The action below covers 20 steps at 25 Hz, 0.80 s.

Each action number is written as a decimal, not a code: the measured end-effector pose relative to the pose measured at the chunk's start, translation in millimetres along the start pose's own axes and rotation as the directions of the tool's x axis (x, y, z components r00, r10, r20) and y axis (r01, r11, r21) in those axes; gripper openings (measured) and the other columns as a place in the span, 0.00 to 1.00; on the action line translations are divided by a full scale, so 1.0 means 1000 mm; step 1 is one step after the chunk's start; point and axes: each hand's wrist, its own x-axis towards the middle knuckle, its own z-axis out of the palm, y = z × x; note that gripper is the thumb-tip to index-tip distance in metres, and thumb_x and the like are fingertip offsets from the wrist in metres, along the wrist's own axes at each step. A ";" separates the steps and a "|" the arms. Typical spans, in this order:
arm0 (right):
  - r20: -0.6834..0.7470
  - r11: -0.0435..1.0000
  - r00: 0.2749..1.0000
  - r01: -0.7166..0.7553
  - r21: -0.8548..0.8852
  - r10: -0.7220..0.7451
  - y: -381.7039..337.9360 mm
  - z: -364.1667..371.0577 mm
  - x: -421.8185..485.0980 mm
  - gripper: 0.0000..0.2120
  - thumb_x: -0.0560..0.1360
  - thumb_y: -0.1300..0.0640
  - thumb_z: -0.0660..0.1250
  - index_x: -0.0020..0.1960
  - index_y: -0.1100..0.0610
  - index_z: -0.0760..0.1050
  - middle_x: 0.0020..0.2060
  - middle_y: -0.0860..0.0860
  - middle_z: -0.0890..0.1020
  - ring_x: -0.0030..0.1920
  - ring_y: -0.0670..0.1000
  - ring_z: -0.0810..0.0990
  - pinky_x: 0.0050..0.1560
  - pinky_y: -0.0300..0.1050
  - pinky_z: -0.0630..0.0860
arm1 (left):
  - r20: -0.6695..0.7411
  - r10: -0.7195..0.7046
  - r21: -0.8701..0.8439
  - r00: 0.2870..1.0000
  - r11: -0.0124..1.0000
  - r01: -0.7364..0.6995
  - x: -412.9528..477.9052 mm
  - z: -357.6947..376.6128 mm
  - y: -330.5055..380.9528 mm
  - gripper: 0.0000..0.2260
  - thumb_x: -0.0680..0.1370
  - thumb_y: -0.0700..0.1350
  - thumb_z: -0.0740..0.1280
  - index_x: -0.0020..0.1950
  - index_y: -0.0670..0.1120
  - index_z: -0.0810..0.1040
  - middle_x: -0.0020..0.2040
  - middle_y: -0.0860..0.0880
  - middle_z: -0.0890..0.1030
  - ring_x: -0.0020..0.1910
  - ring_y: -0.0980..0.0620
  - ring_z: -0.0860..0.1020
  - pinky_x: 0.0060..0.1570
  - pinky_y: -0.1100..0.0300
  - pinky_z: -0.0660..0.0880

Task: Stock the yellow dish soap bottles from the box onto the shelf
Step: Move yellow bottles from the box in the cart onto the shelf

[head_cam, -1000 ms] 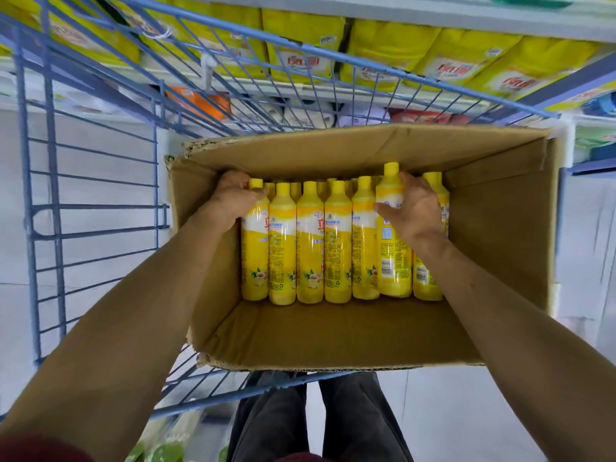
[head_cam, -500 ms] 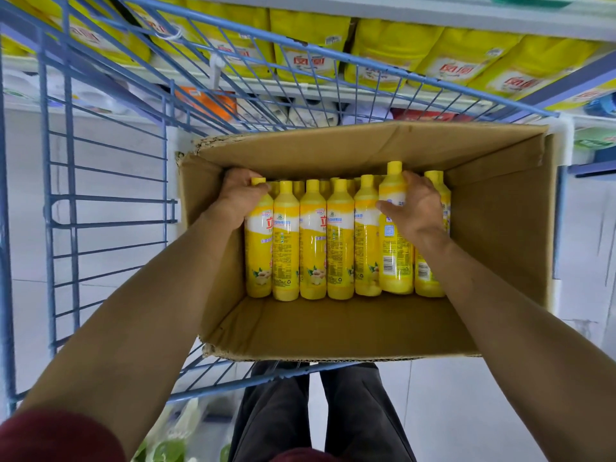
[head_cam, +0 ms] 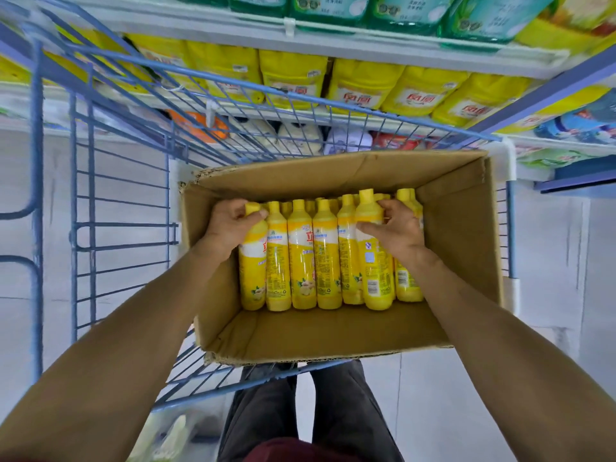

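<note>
Inside a creased cardboard box (head_cam: 466, 248), hands (head_cam: 230, 226) (head_cam: 398, 233) grip slim yellow plastic bottles (head_cam: 301, 261).

Left grip (head_cam: 229, 225) and right grip (head_cam: 397, 229) clasp yellow bottles (head_cam: 375, 278) in the box (head_cam: 461, 228).

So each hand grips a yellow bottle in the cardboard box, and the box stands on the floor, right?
No: in the head view the box rests in the blue wire cart, not on the floor. The left hand does grip the leftmost bottle, and the right hand the raised bottle.
</note>
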 end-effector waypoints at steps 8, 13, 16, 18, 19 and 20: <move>0.034 0.963 0.989 0.132 0.236 -0.144 -0.056 -0.031 -0.048 0.26 0.62 0.40 0.82 0.56 0.47 0.81 0.47 0.43 0.87 0.51 0.45 0.85 0.57 0.53 0.82 | 0.108 0.238 -0.064 0.965 0.971 -0.232 -0.047 -0.039 0.070 0.05 0.75 0.42 0.75 0.51 0.46 0.83 0.48 0.45 0.86 0.46 0.58 0.84 0.48 0.59 0.81; -0.068 0.878 0.933 0.356 0.320 -0.353 -0.156 -0.075 -0.086 0.28 0.62 0.48 0.84 0.59 0.51 0.80 0.50 0.46 0.86 0.52 0.47 0.85 0.58 0.53 0.82 | 0.160 0.457 -0.163 0.875 0.886 -0.433 -0.085 -0.062 0.175 0.05 0.76 0.38 0.73 0.51 0.40 0.83 0.46 0.46 0.86 0.44 0.53 0.84 0.43 0.60 0.80; -0.153 0.796 0.862 0.505 0.333 -0.482 -0.222 -0.123 -0.115 0.22 0.66 0.57 0.83 0.56 0.50 0.78 0.49 0.45 0.86 0.49 0.43 0.85 0.54 0.45 0.81 | 0.126 0.586 -0.203 0.800 0.805 -0.558 -0.116 -0.085 0.250 0.09 0.76 0.41 0.74 0.53 0.38 0.83 0.47 0.45 0.87 0.45 0.53 0.84 0.44 0.58 0.81; -0.199 0.741 0.806 0.591 0.319 -0.557 -0.262 -0.154 -0.130 0.22 0.65 0.56 0.83 0.56 0.52 0.80 0.49 0.47 0.86 0.50 0.45 0.85 0.53 0.45 0.81 | 0.081 0.661 -0.215 0.746 0.742 -0.635 -0.136 -0.104 0.301 0.10 0.76 0.42 0.75 0.54 0.38 0.84 0.48 0.44 0.86 0.46 0.51 0.84 0.49 0.52 0.81; -0.241 0.711 0.773 0.634 0.304 -0.587 -0.281 -0.169 -0.139 0.24 0.65 0.55 0.83 0.58 0.54 0.80 0.50 0.48 0.86 0.51 0.47 0.85 0.53 0.45 0.82 | 0.061 0.697 -0.217 0.714 0.708 -0.672 -0.149 -0.114 0.325 0.10 0.76 0.42 0.74 0.54 0.38 0.84 0.48 0.44 0.86 0.46 0.51 0.83 0.50 0.52 0.81; -0.289 0.674 0.733 0.680 0.289 -0.616 -0.302 -0.184 -0.152 0.26 0.64 0.54 0.84 0.59 0.55 0.80 0.50 0.49 0.87 0.51 0.48 0.85 0.53 0.45 0.82 | 0.042 0.731 -0.215 0.681 0.672 -0.708 -0.164 -0.125 0.351 0.10 0.76 0.42 0.74 0.54 0.38 0.84 0.48 0.44 0.86 0.46 0.51 0.83 0.50 0.52 0.81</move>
